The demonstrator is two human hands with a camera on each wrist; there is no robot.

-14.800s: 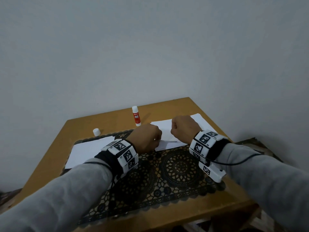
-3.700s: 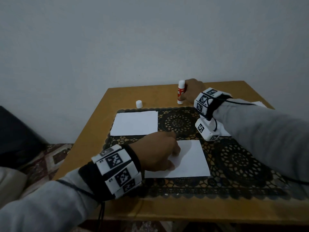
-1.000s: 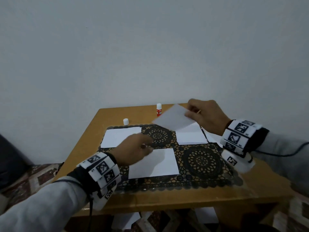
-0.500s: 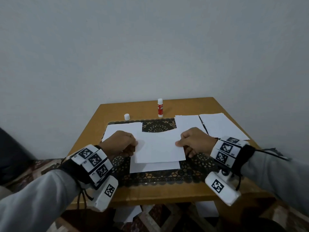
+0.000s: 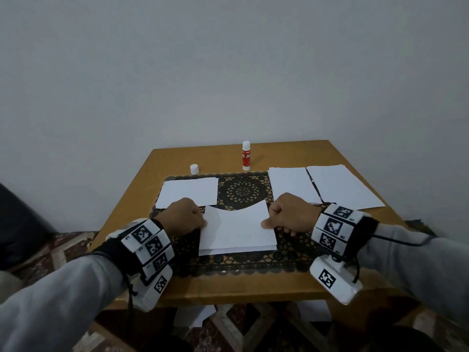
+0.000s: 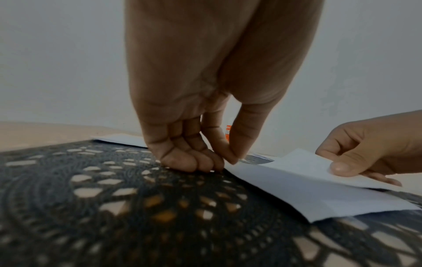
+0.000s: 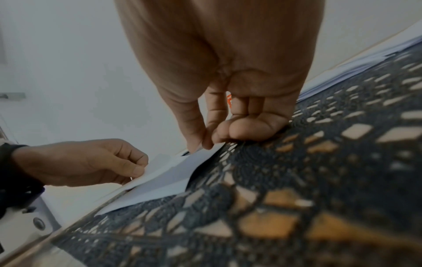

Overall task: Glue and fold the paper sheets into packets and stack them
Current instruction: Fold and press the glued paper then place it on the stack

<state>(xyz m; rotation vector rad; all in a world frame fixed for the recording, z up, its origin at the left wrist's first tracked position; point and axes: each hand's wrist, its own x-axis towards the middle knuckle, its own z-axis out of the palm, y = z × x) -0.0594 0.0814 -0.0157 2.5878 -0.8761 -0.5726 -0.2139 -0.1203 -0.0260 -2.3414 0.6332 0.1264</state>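
A white paper sheet (image 5: 237, 224) sags between my two hands just above another sheet (image 5: 236, 249) that lies on the dark lace mat (image 5: 241, 191). My left hand (image 5: 186, 219) pinches the top sheet's left edge between thumb and forefinger (image 6: 228, 153). My right hand (image 5: 286, 217) pinches its right edge (image 7: 200, 144). Both hands' other fingers are curled and rest on the mat. The glue stick (image 5: 246, 155), uncapped, stands upright at the table's far middle, with its white cap (image 5: 194, 169) to its left.
A folded white sheet (image 5: 189, 191) lies at the mat's far left. Two more sheets (image 5: 291, 184) (image 5: 340, 185) lie at the far right of the wooden table (image 5: 228, 285). A grey wall rises behind the table. Loose papers lie on the floor beneath.
My right hand carried a sheet from the right pile to the middle; both hands now hold it by its sides, lower and nearly aligned over the sheet on the mat.
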